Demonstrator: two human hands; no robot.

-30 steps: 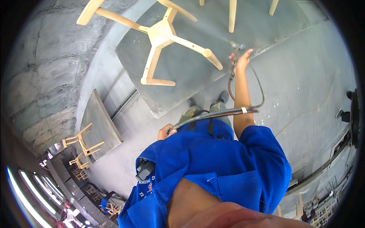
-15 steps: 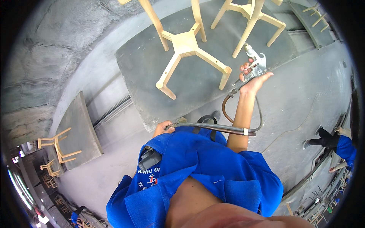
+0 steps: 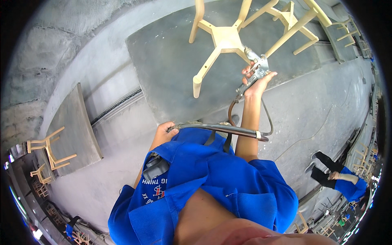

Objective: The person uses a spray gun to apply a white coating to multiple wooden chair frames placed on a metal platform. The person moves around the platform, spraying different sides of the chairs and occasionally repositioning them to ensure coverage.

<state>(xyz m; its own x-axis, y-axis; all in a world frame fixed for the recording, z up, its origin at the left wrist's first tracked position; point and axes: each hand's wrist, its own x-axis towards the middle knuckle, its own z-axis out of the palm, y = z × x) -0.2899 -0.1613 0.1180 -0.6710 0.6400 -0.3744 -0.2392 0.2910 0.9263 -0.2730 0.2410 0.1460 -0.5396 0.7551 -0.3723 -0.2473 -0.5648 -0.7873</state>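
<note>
My right hand (image 3: 257, 83) is wrapped round a metal spray gun (image 3: 257, 67), its nozzle pointing up toward a pale wooden chair frame (image 3: 226, 38). That frame rests on a grey board, and the gun overlaps one of its legs in this view. Close to my waist, my left hand (image 3: 166, 130) is closed on the dark hoses (image 3: 212, 130) that run across my body. A light tie binds them near my right forearm, and they loop up to the gun's handle. To the right, a second wooden chair frame (image 3: 292, 28) stands on the same board.
The large grey board (image 3: 159, 61) lies ahead of me. More chair frames stand on a board at left (image 3: 79, 130) and at far right. A person in blue (image 3: 347, 179) is at the right. A rough grey wall (image 3: 53, 53) rises at left. A thin line crosses the floor.
My right hand and the spray gun have moved left and slightly down. In view, the chair frames ahead have shifted right and up. My left hand still grips the hoses.
</note>
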